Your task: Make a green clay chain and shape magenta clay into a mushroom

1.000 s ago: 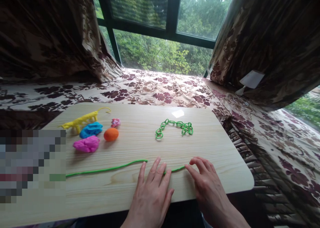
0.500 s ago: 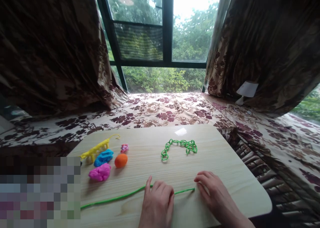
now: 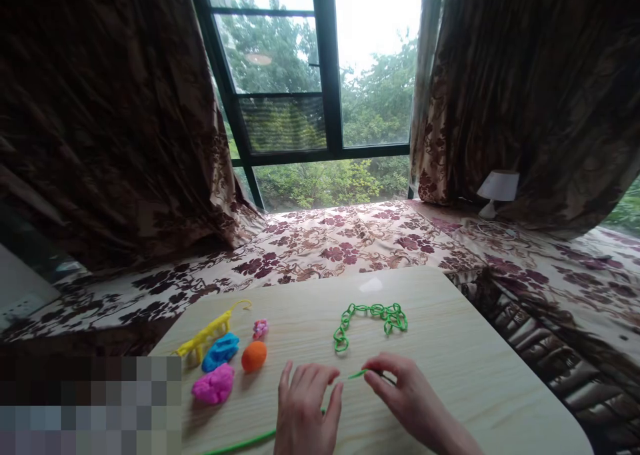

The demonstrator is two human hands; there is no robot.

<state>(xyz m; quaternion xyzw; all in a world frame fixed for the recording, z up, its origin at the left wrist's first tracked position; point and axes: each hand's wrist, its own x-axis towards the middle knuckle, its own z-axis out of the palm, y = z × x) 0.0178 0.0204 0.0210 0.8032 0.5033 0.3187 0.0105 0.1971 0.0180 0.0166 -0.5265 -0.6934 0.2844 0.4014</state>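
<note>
A thin green clay rope (image 3: 245, 442) lies along the near part of the wooden table (image 3: 475, 368). My right hand (image 3: 405, 392) pinches the rope's right end and lifts it slightly off the wood. My left hand (image 3: 305, 408) rests on the rope's middle with fingers curled down on it. Beyond the hands lies a green clay chain (image 3: 370, 315) of linked rings.
At the left stand a yellow clay animal (image 3: 207, 335), a blue lump (image 3: 220, 352), a pink lump (image 3: 213, 385), an orange ball (image 3: 255, 356) and a small pink flower (image 3: 260, 328). Floral cloth (image 3: 325, 242), curtains and a window lie beyond. A blurred patch covers the bottom left.
The camera has tilted upward, so the table sits lower in view. My right hand went from lying flat by the rope's end to pinching and raising it. My left fingers curled.
</note>
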